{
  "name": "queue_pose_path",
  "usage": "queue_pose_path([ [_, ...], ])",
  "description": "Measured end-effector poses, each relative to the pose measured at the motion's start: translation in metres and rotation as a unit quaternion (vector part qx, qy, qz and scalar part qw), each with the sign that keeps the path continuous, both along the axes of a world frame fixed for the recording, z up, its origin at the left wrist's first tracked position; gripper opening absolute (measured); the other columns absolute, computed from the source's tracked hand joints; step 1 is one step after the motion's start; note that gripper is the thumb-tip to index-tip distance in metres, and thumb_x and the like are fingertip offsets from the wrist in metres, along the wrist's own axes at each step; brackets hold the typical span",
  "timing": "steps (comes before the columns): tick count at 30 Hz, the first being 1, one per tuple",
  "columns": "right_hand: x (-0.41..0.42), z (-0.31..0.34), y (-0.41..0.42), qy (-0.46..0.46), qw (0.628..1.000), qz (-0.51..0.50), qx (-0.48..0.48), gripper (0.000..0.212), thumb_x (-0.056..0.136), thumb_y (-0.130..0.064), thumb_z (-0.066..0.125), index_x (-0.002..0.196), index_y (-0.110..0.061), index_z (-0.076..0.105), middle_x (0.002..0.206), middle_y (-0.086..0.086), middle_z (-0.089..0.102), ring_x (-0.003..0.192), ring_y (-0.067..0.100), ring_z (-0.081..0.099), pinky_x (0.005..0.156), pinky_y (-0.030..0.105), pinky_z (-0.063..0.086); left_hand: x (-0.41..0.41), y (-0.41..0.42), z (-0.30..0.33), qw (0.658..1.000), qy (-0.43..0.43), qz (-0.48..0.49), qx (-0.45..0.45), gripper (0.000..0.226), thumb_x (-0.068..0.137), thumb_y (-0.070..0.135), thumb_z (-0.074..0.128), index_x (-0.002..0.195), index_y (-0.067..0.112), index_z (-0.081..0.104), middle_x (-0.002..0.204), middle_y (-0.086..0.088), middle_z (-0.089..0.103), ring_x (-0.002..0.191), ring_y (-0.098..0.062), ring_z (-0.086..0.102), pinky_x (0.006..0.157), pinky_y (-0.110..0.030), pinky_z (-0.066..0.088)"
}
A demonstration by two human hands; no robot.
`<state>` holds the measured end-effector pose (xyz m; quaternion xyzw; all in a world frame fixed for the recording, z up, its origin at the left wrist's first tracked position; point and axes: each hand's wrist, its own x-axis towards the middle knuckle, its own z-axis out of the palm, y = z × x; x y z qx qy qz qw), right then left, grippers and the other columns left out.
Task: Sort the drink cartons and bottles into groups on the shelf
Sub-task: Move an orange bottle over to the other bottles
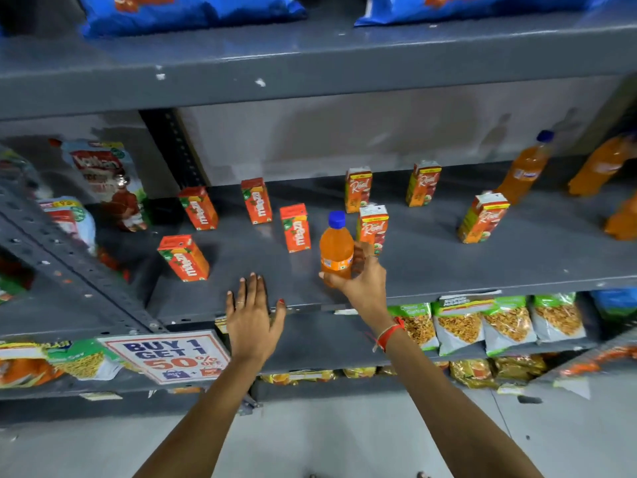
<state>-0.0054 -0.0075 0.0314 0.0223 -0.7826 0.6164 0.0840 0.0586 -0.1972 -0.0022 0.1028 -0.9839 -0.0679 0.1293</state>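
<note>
My right hand (362,281) grips an orange drink bottle (336,250) with a blue cap, upright near the front of the grey shelf (448,267). My left hand (251,312) lies flat and open on the shelf's front edge, holding nothing. Several orange-red cartons stand on the left half, the nearest one (184,258) by the front. Several orange-and-yellow "Real" cartons stand on the right half; one (372,229) is right behind the held bottle, another (482,217) further right. More orange bottles (524,169) stand at the far right.
A slanted grey upright (69,267) bounds the shelf on the left, with snack pouches (110,181) beyond it. Blue bags (186,8) lie on the shelf above. Snack packets (482,322) fill the shelf below, beside a "Buy 1 Get 1" sign (169,357).
</note>
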Motion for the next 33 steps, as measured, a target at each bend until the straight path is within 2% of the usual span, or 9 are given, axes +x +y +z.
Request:
queue_pose_path([
  [2,0.001,0.001,0.031,0.004,0.999,-0.041,-0.005,0.067,0.051,-0.033,0.089,0.102,-0.036,0.046,0.089,-0.022,0.061,0.08,-0.007,0.06,0.069,0.006,0.046,-0.003,0.027,0.001,1.0,-0.002,-0.003,0.006,0.069,0.085,0.048,0.025,0.128,-0.002,0.047,0.135,-0.02,0.051,0.127,-0.035,0.045,0.108,-0.053,0.031],
  [5,-0.001,0.001,0.08,0.002,0.993,-0.118,-0.011,0.063,0.047,-0.042,0.086,0.095,-0.04,0.046,0.088,-0.016,0.064,0.078,-0.003,0.062,0.07,0.015,0.048,-0.008,0.08,0.004,0.999,-0.012,-0.036,0.001,0.07,0.085,0.05,0.025,0.127,-0.001,0.048,0.135,-0.019,0.052,0.127,-0.035,0.046,0.108,-0.052,0.03],
  [9,-0.01,0.001,0.138,0.015,0.977,-0.21,-0.028,0.061,0.047,-0.035,0.088,0.087,-0.05,0.045,0.083,-0.012,0.065,0.071,-0.013,0.061,0.062,0.001,0.041,-0.019,0.141,0.005,0.997,-0.023,-0.071,0.023,0.066,0.086,0.048,0.029,0.131,0.003,0.046,0.141,-0.017,0.046,0.131,-0.033,0.04,0.11,-0.051,0.027],
  [13,-0.02,0.002,0.197,0.021,0.957,-0.288,-0.027,0.06,0.047,-0.038,0.087,0.087,-0.041,0.041,0.083,-0.008,0.066,0.07,0.003,0.063,0.064,0.018,0.043,-0.035,0.191,0.004,0.993,-0.047,-0.106,0.012,0.065,0.09,0.049,0.029,0.139,0.006,0.033,0.149,-0.012,0.033,0.14,-0.027,0.027,0.115,-0.047,0.016],
  [15,-0.027,0.002,0.225,0.025,0.95,-0.311,-0.022,0.059,0.05,-0.034,0.086,0.088,-0.037,0.041,0.085,-0.007,0.064,0.073,0.011,0.063,0.068,0.023,0.043,-0.039,0.205,0.002,0.995,-0.051,-0.087,0.007,0.066,0.09,0.05,0.028,0.139,0.006,0.034,0.149,-0.012,0.034,0.139,-0.027,0.028,0.115,-0.047,0.017],
  [20,-0.055,0.006,0.284,0.03,0.941,-0.336,-0.018,0.051,0.056,-0.028,0.083,0.091,-0.029,0.045,0.082,-0.006,0.062,0.073,0.015,0.06,0.069,0.023,0.041,-0.041,0.214,0.001,0.998,-0.009,-0.064,0.015,0.067,0.086,0.046,0.023,0.13,0.002,0.047,0.138,-0.016,0.049,0.128,-0.032,0.046,0.107,-0.05,0.032],
  [24,-0.078,0.008,0.317,0.025,0.941,-0.338,-0.02,0.047,0.06,-0.026,0.081,0.09,-0.03,0.044,0.083,-0.01,0.059,0.074,0.013,0.057,0.071,0.022,0.04,-0.042,0.219,-0.005,0.998,0.019,-0.056,0.024,0.063,0.086,0.044,0.027,0.127,0.002,0.051,0.134,-0.015,0.053,0.125,-0.032,0.049,0.106,-0.05,0.034],
  [29,-0.098,0.007,0.338,0.027,0.95,-0.312,-0.016,0.05,0.064,-0.025,0.082,0.099,-0.026,0.047,0.092,-0.009,0.058,0.079,0.01,0.054,0.075,0.021,0.04,-0.042,0.221,-0.007,0.998,0.038,-0.047,0.033,0.061,0.086,0.043,0.029,0.125,0.003,0.053,0.131,-0.015,0.056,0.123,-0.032,0.051,0.105,-0.049,0.036],
  [33,-0.107,0.002,0.344,0.03,0.959,-0.281,-0.006,0.05,0.065,-0.025,0.081,0.101,-0.028,0.046,0.104,0.003,0.066,0.085,0.013,0.057,0.076,0.022,0.041,-0.041,0.224,-0.007,0.998,0.036,-0.035,0.042,0.067,0.091,0.051,0.018,0.126,0.005,0.053,0.13,-0.014,0.057,0.124,-0.031,0.051,0.105,-0.048,0.035],
])
